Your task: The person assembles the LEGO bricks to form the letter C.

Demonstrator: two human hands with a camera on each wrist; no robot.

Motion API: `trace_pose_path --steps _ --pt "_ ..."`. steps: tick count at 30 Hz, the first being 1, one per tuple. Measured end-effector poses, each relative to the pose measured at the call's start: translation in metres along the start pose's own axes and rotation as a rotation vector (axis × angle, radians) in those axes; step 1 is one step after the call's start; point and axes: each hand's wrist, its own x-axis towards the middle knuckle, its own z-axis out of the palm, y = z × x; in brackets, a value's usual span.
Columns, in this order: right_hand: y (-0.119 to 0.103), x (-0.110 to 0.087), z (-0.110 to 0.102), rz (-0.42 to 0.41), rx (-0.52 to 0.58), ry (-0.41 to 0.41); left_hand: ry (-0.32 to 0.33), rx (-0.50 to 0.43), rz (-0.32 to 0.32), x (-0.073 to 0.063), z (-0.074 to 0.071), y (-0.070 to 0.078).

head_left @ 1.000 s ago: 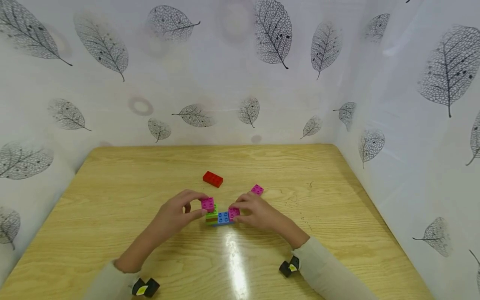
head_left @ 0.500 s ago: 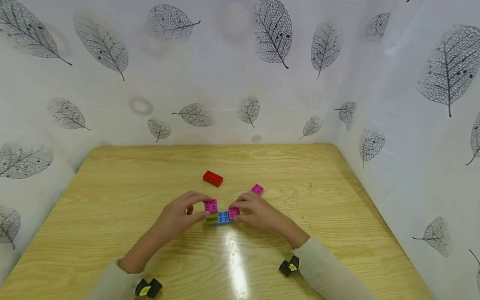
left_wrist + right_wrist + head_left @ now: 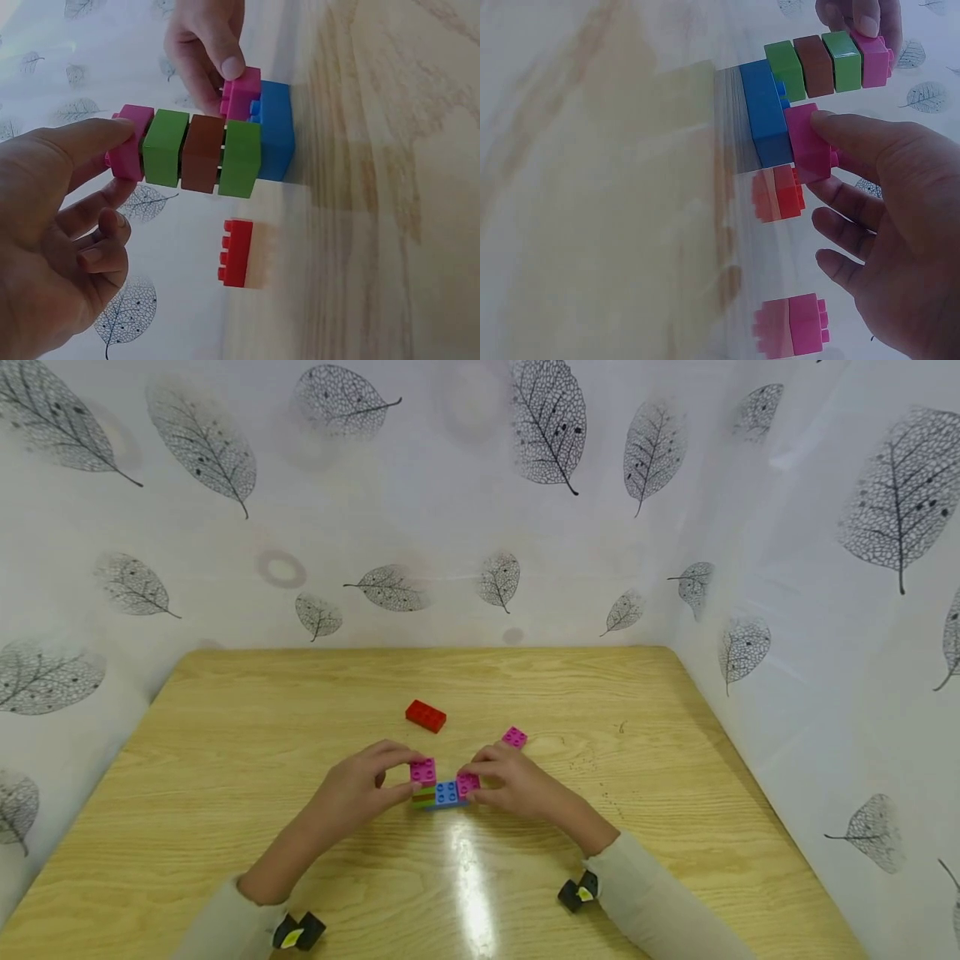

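My left hand [image 3: 360,789] pinches a pink brick [image 3: 136,144] between thumb and fingers. That brick tops a short tower, with a green brick [image 3: 166,148], a brown brick [image 3: 202,154] and another green brick [image 3: 240,159] below it. The tower rises from the left end of a blue brick [image 3: 447,793] lying on the table. On the blue brick's right end sits a second pink brick [image 3: 810,142], which my right hand [image 3: 517,781] grips between thumb and fingers. Bare blue studs show between tower and right pink brick.
A loose red brick [image 3: 426,716] lies behind the build on the wooden table [image 3: 225,735]. Another pink brick [image 3: 514,737] lies just beyond my right hand. A white wall covering [image 3: 450,510] with leaf prints borders the table's back and sides.
My left hand has shifted slightly right with its pink brick, which now covers the green studs that showed a second ago. The right hand has stayed in place.
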Motion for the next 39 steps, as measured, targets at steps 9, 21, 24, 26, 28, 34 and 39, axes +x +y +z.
trace_pose_path --steps 9,21,24,26,28,34,39 --pt "-0.005 0.001 -0.003 0.049 -0.004 -0.004 0.021 -0.003 -0.022 -0.003 0.006 -0.005" --pt "-0.029 0.014 0.001 -0.058 0.300 0.235 0.045 -0.155 -0.067 -0.005 0.006 -0.013" --pt "-0.037 0.021 0.001 -0.047 0.362 0.248 0.072 -0.196 -0.036 -0.005 0.007 -0.016" --pt "-0.041 0.024 0.002 -0.044 0.392 0.242 0.088 -0.224 -0.014 -0.005 0.008 -0.018" --pt "-0.044 0.027 0.002 -0.041 0.417 0.234 0.100 -0.246 0.010 -0.005 0.009 -0.019" --pt "-0.047 0.030 0.004 -0.003 0.470 0.205 0.088 -0.303 0.011 -0.004 0.012 -0.021" --pt "-0.045 0.030 0.005 0.009 0.493 0.188 0.074 -0.332 -0.017 -0.004 0.012 -0.022"
